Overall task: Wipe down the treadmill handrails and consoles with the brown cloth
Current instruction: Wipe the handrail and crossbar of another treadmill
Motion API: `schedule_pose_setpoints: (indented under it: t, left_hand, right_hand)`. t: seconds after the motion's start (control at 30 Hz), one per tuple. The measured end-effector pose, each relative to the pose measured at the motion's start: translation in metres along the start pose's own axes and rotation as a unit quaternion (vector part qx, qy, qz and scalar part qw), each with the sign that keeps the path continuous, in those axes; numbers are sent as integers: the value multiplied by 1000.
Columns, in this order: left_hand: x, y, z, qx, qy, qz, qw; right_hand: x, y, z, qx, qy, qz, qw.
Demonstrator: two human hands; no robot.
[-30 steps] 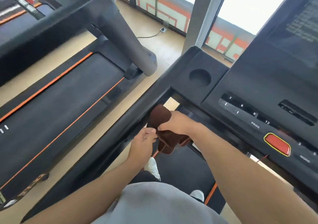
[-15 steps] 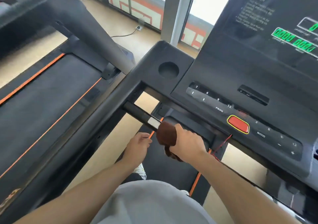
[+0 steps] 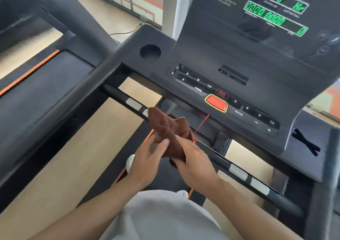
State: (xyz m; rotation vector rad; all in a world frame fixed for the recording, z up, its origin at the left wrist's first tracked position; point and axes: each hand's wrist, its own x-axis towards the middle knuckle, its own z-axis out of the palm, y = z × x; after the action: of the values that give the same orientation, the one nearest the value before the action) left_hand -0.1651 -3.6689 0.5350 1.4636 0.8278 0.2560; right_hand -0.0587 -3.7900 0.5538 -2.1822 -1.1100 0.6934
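In front of the console: two hands are seen, and one brown cloth is held between them, above the crossbar.

Cloth, count: one, bunched, dark brown.

Cloth, long axis: it runs from the lower right, at the hands, to the upper left; the free tip points up and left, toward the crossbar, and it appears over the bar in this view. Real contact with the bar cannot be told.

Left hand: the thumb and fingers are closed on the lower left edge of the cloth; a pinch is seen, a little blurred.

Right hand: the fingers are curled round the lower part of the cloth, and the cloth is clamped in them.

Handrails: one long side handrail is seen at the left, running diagonally; one crossbar passes under the console, with four grey sensor pads counted on it, two at each side.

Console: one, black, with green digits lit on the display.

Red button: one, with a yellow border, near the cloth but apart from it.

Cup holder: one round recess at the left corner of the console.

Second treadmill: one, at the left, with orange stripes along the belt.
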Motion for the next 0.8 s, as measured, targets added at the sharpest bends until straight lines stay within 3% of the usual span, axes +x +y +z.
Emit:
schedule_pose_setpoints:
  t: [0.1,0.17,0.3,0.37,0.43,0.5,0.57,0.67,0.73,0.8]
  left_hand:
    - [-30,17,16,-9,-22,40,999]
    - [-47,26,30,-16,-53,40,998]
    - [-69,34,55,-33,-129,40,990]
    - [-72,32,63,1,-172,47,984]
    - [-72,30,72,58,-220,50,972]
    - [-66,26,80,82,-254,43,963]
    - [-52,19,84,120,-255,82,956]
    - [-11,4,81,272,-158,181,932]
    - [22,-4,73,387,-137,237,881]
    - [48,-9,63,481,-173,242,824]
  right_hand:
    - [-33,1,-12,224,-1,66,972]
    - [-54,0,-20,309,-6,81,948]
    - [-96,3,-27,305,43,-16,951]
    - [-115,9,-24,358,85,21,930]
    - [-128,8,-25,476,151,136,856]
    - [-135,9,-28,590,215,285,724]
    - [-143,17,-32,646,255,330,639]
    - [-152,15,-39,660,318,340,590]
    - [-157,10,-42,636,379,311,596]
    - [-159,5,-44,603,422,276,618]
